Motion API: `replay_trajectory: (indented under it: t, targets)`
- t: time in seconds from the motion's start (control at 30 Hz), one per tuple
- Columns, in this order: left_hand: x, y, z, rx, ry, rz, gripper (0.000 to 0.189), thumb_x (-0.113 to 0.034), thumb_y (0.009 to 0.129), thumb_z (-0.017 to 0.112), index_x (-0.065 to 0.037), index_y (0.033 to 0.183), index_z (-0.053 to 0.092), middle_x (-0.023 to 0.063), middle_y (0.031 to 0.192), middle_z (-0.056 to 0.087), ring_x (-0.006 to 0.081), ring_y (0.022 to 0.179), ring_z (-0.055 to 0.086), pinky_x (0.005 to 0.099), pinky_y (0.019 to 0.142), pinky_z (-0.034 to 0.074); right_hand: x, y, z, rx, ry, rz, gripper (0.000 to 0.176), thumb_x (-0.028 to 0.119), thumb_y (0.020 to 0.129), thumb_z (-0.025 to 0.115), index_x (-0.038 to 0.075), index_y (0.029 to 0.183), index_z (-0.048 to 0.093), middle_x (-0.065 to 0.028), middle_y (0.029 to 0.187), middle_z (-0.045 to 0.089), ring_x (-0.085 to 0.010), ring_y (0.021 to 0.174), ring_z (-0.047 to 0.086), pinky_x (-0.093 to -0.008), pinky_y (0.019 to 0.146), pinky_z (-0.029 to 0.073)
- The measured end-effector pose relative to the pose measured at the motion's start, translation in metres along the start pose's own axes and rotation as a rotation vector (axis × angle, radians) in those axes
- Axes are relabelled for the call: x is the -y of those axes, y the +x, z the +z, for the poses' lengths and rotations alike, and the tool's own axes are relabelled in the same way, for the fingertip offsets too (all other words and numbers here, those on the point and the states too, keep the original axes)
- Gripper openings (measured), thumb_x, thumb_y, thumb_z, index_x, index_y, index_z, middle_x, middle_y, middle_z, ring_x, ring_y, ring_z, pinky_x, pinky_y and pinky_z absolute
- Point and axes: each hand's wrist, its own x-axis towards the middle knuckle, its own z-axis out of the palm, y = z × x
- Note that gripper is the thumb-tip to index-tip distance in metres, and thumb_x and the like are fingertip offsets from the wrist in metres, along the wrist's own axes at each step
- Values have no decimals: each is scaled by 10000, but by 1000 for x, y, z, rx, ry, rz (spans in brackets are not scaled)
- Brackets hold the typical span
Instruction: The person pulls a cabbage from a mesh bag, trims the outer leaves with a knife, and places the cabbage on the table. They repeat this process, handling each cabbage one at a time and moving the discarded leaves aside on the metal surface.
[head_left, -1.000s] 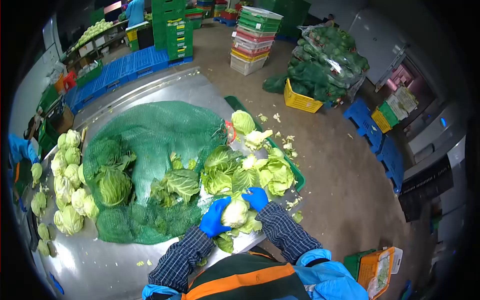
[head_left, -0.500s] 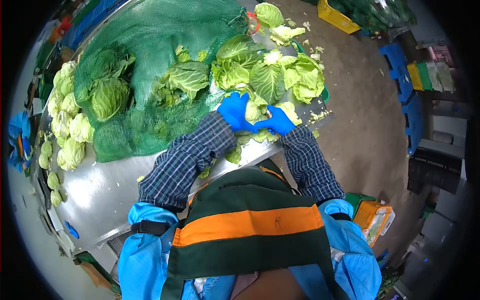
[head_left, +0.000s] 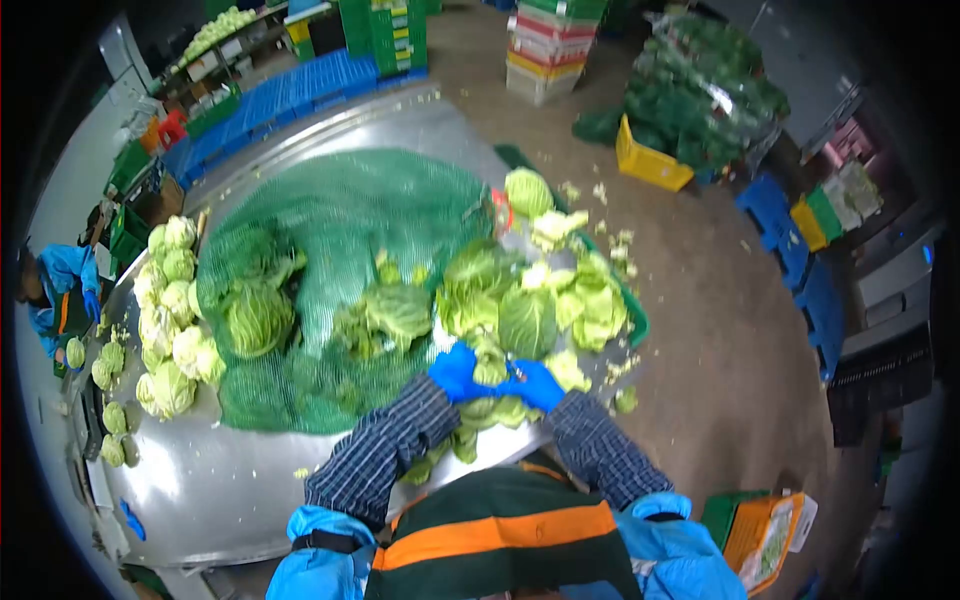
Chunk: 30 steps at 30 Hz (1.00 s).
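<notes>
Steel desk (head_left: 210,490) carries wide green mesh net (head_left: 340,215), untrimmed cabbage (head_left: 255,318) inside it. Row of pale trimmed cabbages (head_left: 170,330) along desk's far left edge, just beside net. Pile of loose outer leaves (head_left: 540,300) at right end of desk. Leaf scraps (head_left: 600,190) on floor beyond. Yellow crate (head_left: 652,165) near bagged greens (head_left: 700,95). Stacked crates (head_left: 550,50) and blue pallets (head_left: 290,95) at back. Co-worker's blue sleeve (head_left: 65,275) at far left. Orange crate (head_left: 765,540) on floor, lower right.
</notes>
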Motion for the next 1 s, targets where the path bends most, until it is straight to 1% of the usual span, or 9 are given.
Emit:
replay_trajectory:
  t: [0.1, 0.17, 0.3, 0.4, 0.63, 0.73, 0.77, 0.93, 1.0]
  targets:
    - [14, -5, 4, -129, 38, 97, 966, -735, 617, 642, 14, 1213, 511, 266, 1175, 522, 376, 1105, 500, 446, 948, 396, -13, 11, 3, -2, 104, 13, 460, 187, 734, 761, 27, 1136, 607, -19, 721, 593, -65, 472, 442, -237, 418, 373]
    - [20, -13, 10, -180, -11, 57, 1035, -756, 607, 626, 35, 1256, 475, 265, 1275, 468, 390, 1194, 443, 435, 1010, 355, -10, 10, 5, -16, 46, -13, 405, 185, 741, 751, 2, 1076, 617, -51, 764, 619, -90, 596, 526, -257, 540, 449]
    - [21, -27, 12, -261, -97, 29, 973, -686, 589, 703, 4, 1245, 506, 239, 1203, 515, 366, 1123, 487, 426, 967, 391, 11, 4, 4, -18, -68, -75, 331, 171, 752, 728, -15, 1006, 623, -87, 823, 647, -113, 750, 582, -278, 696, 485]
    - [25, -32, 16, -355, -146, 72, 977, -673, 582, 711, -82, 1321, 467, 226, 1236, 494, 368, 1139, 492, 436, 959, 413, 6, 6, 9, -135, -55, -368, 245, 189, 759, 713, 11, 906, 632, -30, 711, 619, -91, 617, 540, -273, 588, 462]
    - [27, -59, 18, -677, -390, 119, 879, -503, 556, 830, -106, 1279, 526, 170, 1087, 521, 315, 1026, 530, 392, 907, 438, 38, 3, 12, -335, -195, -319, 162, 157, 749, 671, 20, 836, 671, -49, 699, 632, -88, 636, 556, -275, 610, 472]
    - [29, -76, 14, -717, -492, 117, 875, -500, 565, 826, -101, 1283, 522, 170, 1086, 522, 312, 1014, 530, 389, 901, 439, 45, 4, 10, -278, -196, -373, 170, 155, 756, 666, 29, 869, 685, -30, 706, 637, -87, 631, 547, -277, 601, 469]
    - [29, -83, 12, -703, -483, 113, 878, -502, 568, 822, -104, 1288, 517, 173, 1089, 523, 315, 1016, 529, 386, 903, 438, 48, 1, 9, -178, -125, -284, 245, 232, 757, 692, 49, 919, 687, -107, 804, 677, -153, 675, 614, -292, 665, 501]
    - [24, -106, 8, -703, -401, 154, 859, -502, 562, 823, -98, 1264, 539, 164, 1116, 527, 306, 1026, 532, 387, 894, 446, 74, -23, 42, -114, -70, -425, 410, 309, 743, 743, 48, 1046, 655, -142, 830, 668, -188, 706, 617, -319, 665, 495]
    - [22, -114, 7, -693, -347, 202, 842, -501, 562, 823, -88, 1245, 553, 159, 1126, 528, 303, 1034, 533, 387, 889, 450, 69, -20, 50, -159, -227, -331, 424, 283, 761, 743, -21, 1040, 644, -41, 756, 613, -89, 690, 523, -261, 636, 453]
